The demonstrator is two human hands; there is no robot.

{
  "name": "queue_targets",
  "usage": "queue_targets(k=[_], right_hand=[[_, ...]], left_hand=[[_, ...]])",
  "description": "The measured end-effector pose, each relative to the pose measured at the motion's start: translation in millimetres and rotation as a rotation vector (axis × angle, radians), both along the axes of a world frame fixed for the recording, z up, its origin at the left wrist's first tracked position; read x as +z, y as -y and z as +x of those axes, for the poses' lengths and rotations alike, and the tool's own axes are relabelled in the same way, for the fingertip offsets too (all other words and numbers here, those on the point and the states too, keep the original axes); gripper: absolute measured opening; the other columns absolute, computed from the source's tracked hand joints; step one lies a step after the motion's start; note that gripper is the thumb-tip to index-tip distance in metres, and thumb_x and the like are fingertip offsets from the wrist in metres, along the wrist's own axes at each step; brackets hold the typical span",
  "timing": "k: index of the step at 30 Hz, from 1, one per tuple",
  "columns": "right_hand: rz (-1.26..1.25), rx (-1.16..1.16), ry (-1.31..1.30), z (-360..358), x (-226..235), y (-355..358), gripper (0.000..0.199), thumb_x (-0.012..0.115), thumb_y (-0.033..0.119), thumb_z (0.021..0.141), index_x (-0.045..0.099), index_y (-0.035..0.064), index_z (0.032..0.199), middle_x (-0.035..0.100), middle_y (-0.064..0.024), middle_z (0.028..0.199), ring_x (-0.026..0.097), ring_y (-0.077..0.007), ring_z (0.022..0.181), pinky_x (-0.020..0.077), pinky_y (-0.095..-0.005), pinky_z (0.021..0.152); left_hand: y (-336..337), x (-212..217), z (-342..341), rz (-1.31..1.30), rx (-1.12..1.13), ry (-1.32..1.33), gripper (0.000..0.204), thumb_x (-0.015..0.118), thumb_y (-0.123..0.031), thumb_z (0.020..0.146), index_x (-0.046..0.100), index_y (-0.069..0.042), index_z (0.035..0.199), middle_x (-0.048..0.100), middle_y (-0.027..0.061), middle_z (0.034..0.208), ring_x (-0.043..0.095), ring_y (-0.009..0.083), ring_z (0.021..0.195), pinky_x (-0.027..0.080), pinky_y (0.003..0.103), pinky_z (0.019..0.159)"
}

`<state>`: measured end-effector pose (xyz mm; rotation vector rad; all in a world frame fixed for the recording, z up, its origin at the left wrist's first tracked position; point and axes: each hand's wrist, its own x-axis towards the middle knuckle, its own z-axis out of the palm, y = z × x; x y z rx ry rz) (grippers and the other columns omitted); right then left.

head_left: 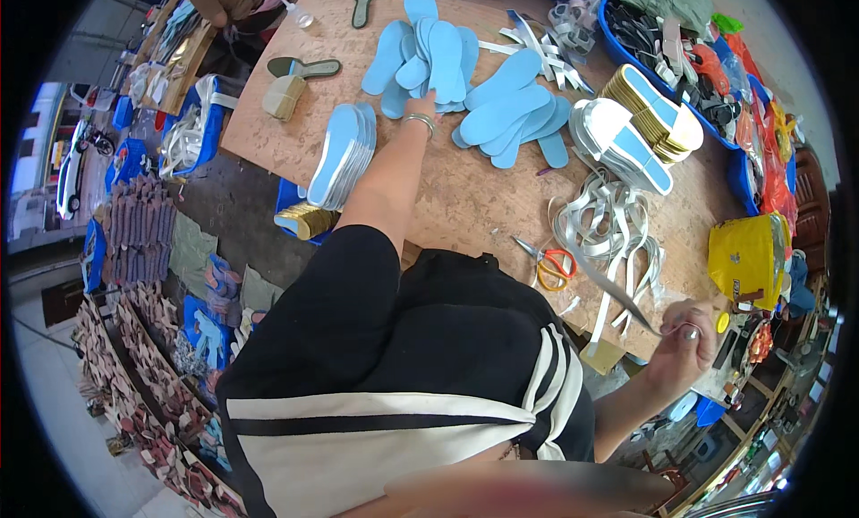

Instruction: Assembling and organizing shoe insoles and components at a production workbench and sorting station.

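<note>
Left hand is stretched out to the loose pile of blue insoles at the far middle of the wooden table. Fingers are hidden under the pile, so can't tell if they're gripping one or only touching. Right hand is at the near right table edge, thumb and finger pressed together on a thin silvery strip that trails back into the tangle of strips.

Risks, as I judge them: the pile is loosely fanned, so lifting one insole could drag its neighbours off. The strip could snag in the tangle or on the orange-handled scissors beside it.

Containers: blue bin on the right holds mixed dark and red-orange parts; blue tray on the left holds white strips.
</note>
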<state>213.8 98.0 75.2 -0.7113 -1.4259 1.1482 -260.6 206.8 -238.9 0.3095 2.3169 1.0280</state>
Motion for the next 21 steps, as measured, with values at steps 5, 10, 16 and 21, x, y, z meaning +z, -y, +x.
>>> queue_targets(k=[5,10,16,21], right_hand=[[-0.179,0.032,-0.029,-8.7,-14.8,9.9,0.018,0.060,0.008,0.083,0.062,-0.0045,0.097,0.052,-0.0116,0.078,0.051,-0.0168,0.065,0.0406,-0.0241,0.057],[-0.241,0.127,-0.049,-22.3,-23.1,11.8,0.016,0.059,0.006,0.083,0.062,-0.0057,0.093,0.053,-0.0113,0.077,0.053,-0.0170,0.066,0.0428,-0.0252,0.058],[-0.575,0.309,0.144,-64.3,-71.7,-13.9,0.018,0.056,0.005,0.085,0.061,-0.0050,0.098,0.056,-0.0093,0.091,0.055,-0.0167,0.074,0.0419,-0.0246,0.064],[-0.279,0.570,0.149,-136.8,-167.2,-36.3,0.017,0.054,0.009,0.088,0.065,-0.0003,0.096,0.060,-0.0050,0.101,0.056,-0.0121,0.089,0.0471,-0.0235,0.069]], left_hand=[[-4.8,1.7,-29.8,-0.063,-0.291,-0.176,0.038,0.052,-0.032,0.089,0.060,0.005,0.096,0.065,0.0187,0.087,0.066,0.0257,0.072,0.052,0.037,0.064],[-16.6,44.6,-18.4,0.438,-0.188,0.473,0.024,0.048,-0.025,0.093,0.055,-0.002,0.092,0.060,0.0072,0.074,0.060,0.0156,0.063,0.048,0.026,0.052],[63.1,129.1,66.4,0.643,-0.295,0.546,0.023,0.043,-0.021,0.096,0.053,-0.001,0.093,0.062,0.0083,0.084,0.063,0.0152,0.070,0.050,0.025,0.060],[135.7,110.1,124.5,0.540,-0.335,0.558,0.023,0.041,-0.022,0.096,0.051,-0.002,0.092,0.062,0.0092,0.086,0.064,0.0164,0.074,0.050,0.026,0.063]])
